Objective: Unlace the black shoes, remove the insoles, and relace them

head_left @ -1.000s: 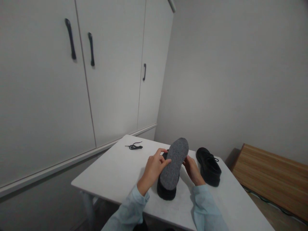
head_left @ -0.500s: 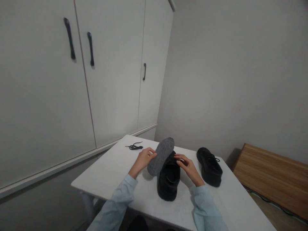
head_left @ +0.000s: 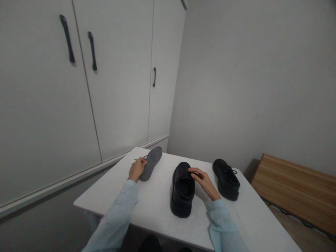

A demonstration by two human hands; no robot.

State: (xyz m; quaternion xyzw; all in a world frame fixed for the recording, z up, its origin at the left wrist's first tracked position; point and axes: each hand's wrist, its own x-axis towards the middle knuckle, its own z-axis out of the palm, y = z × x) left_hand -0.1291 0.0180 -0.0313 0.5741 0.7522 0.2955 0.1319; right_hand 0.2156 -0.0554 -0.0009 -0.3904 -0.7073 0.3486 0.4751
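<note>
A grey felt insole point(head_left: 152, 163) is pinched at its left edge by my left hand point(head_left: 137, 169), over the left part of the white table point(head_left: 154, 203). Behind the insole and hand, a black shoelace point(head_left: 145, 156) is mostly hidden. A black shoe point(head_left: 181, 196) stands at the table's middle, its opening toward me. My right hand point(head_left: 202, 181) touches the upper of that shoe with its fingertips, its fingers partly spread. Further right lies a second black shoe point(head_left: 226, 180) with laces.
White cabinet doors point(head_left: 126, 87) with dark handles rise behind the table on the left. A grey wall point(head_left: 249, 87) is at the back. To the right of the table is a wooden board point(head_left: 296, 192), with a dark cable along its lower edge.
My left hand has carried the insole left, away from the middle shoe and over the shoelace. My right hand has stayed at the shoe. The view has shifted slightly.
</note>
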